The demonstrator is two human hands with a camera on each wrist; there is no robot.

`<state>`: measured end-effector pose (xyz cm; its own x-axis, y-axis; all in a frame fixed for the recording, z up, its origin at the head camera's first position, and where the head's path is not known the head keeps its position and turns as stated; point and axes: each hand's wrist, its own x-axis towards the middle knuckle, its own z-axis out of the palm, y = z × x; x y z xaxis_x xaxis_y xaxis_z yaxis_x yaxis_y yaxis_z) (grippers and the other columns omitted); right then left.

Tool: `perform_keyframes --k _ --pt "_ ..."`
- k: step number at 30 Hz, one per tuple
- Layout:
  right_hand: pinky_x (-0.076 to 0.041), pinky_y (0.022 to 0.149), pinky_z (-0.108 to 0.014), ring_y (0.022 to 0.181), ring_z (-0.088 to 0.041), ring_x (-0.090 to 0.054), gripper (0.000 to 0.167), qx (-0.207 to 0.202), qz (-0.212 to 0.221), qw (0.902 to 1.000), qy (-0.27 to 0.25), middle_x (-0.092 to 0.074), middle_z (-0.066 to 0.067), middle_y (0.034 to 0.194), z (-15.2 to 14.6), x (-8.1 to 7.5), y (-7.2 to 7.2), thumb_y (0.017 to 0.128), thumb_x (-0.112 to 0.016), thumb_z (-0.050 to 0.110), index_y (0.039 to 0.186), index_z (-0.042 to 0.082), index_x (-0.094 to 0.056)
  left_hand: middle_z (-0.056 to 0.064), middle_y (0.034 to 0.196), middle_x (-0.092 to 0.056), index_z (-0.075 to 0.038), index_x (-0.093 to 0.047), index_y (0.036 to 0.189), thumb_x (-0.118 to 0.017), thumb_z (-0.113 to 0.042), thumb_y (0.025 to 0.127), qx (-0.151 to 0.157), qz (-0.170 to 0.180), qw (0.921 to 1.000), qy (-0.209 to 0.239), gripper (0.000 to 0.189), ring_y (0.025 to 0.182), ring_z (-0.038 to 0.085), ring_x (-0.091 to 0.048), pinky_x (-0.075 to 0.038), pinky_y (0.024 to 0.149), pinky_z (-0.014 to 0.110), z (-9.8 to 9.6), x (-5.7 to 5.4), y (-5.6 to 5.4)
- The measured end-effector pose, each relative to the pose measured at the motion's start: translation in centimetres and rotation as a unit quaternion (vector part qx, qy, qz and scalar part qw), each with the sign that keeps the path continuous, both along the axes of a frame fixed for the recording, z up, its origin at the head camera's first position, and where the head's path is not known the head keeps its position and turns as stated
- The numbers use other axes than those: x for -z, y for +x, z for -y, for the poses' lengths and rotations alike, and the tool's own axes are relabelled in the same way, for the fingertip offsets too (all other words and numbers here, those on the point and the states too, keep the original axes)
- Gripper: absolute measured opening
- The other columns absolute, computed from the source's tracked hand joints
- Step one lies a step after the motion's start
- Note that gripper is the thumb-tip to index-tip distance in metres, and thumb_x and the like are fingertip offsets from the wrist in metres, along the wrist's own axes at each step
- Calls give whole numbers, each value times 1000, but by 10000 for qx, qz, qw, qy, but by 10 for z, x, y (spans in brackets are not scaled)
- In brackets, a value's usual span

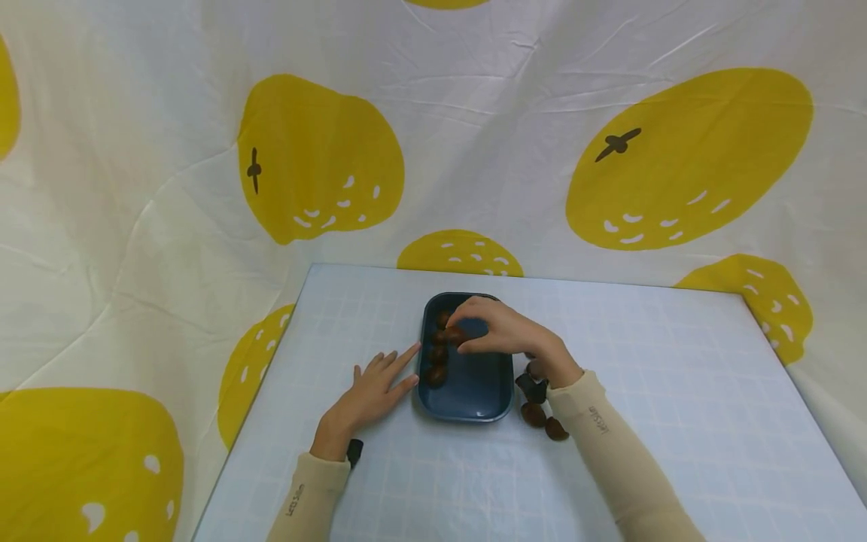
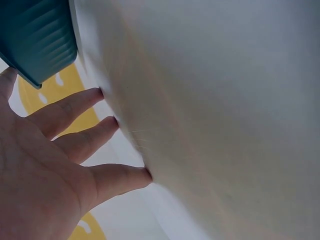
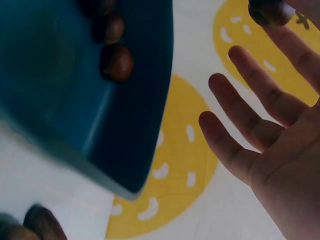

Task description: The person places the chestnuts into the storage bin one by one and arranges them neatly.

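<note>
A dark blue tray [image 1: 477, 391] lies on the table with a column of several brown chestnuts [image 1: 436, 376] along its left side. Over the tray, my right hand [image 1: 497, 328] pinches one chestnut [image 3: 270, 12] between thumb and fingertip; its other fingers [image 3: 250, 120] are extended. My left hand [image 1: 372, 395] rests beside the tray's left edge, fingers spread. In the left wrist view, one of its fingertips touches the tray's rim and the others [image 2: 82, 137] rest on the tabletop. Loose chestnuts [image 1: 533, 415] lie right of the tray, partly hidden by the right wrist.
A white table [image 1: 677, 421] with a faint grid bears the tray. Behind it and at its sides hangs a white cloth [image 1: 474, 173] printed with large yellow fruit. Dark straps with a small black device [image 1: 531, 388] sit at the wrists.
</note>
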<state>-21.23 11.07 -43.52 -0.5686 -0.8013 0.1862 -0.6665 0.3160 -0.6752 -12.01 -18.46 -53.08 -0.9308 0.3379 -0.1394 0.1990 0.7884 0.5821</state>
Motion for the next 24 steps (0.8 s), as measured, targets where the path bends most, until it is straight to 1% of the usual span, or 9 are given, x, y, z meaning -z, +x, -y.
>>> perform_keyframes --k 6,11,15,18,24 --pt "-45 99 -52 116 -26 -57 38 -327 103 9993 136 -63 0 120 17 7 -7 87 -81 20 122 12 -69 12 159 -32 -58 -15 154 -33 -74 96 8 -46 10000 -14 63 147 40 -20 -3 104 79 0 -1 0" --pt "-45 99 -53 112 -23 -57 37 -514 335 9974 379 -63 1 118 26 16 -9 86 -82 20 120 12 -70 12 159 -33 -57 -16 154 -34 -72 97 28 -79 10000 -9 62 147 42 -20 -4 104 79 0 0 0" --pt "-46 96 -52 106 -29 -58 34 -672 488 9945 641 -62 -1 112 32 26 -10 86 -82 17 117 11 -70 13 159 -32 -56 -15 155 -35 -70 98 60 -76 10000 18 62 147 41 -20 -4 105 79 1 1 0" --pt "-47 93 -49 103 -32 -58 33 -813 489 9911 931 -63 -2 108 36 33 -10 85 -82 17 116 11 -70 12 160 -31 -57 -14 154 -35 -69 99 70 -49 10000 2 61 147 40 -19 -4 106 77 1 1 0" --pt "-48 89 -37 100 -21 -54 33 -922 278 9860 1360 -61 2 109 45 41 -8 83 -84 19 114 14 -72 14 158 -34 -53 -17 156 -37 -67 100 72 -158 9998 44 61 146 42 -21 -5 104 79 1 0 0"
